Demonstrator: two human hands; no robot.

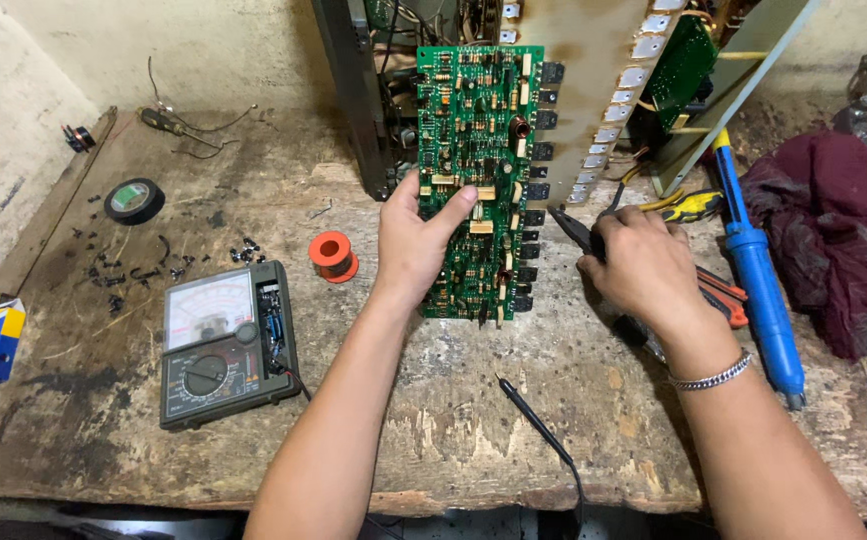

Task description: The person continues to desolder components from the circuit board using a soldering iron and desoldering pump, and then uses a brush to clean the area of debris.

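A long green circuit board (483,130) crowded with components stands tilted on the worn wooden bench (453,440). My left hand (415,240) grips its left edge, thumb across the front. To the right of the board, my right hand (643,265) is closed around black-nosed pliers (575,230), whose tips point at the row of black parts along the board's right edge. A bracelet sits on that wrist.
An analog multimeter (225,345) lies at left, its black probe (538,425) near the front edge. Orange solder spool (333,256), black tape roll (134,200), scattered screws, blue desoldering pump (761,290), maroon cloth (838,230), orange-handled tool (725,295), and an open metal chassis (603,90) behind.
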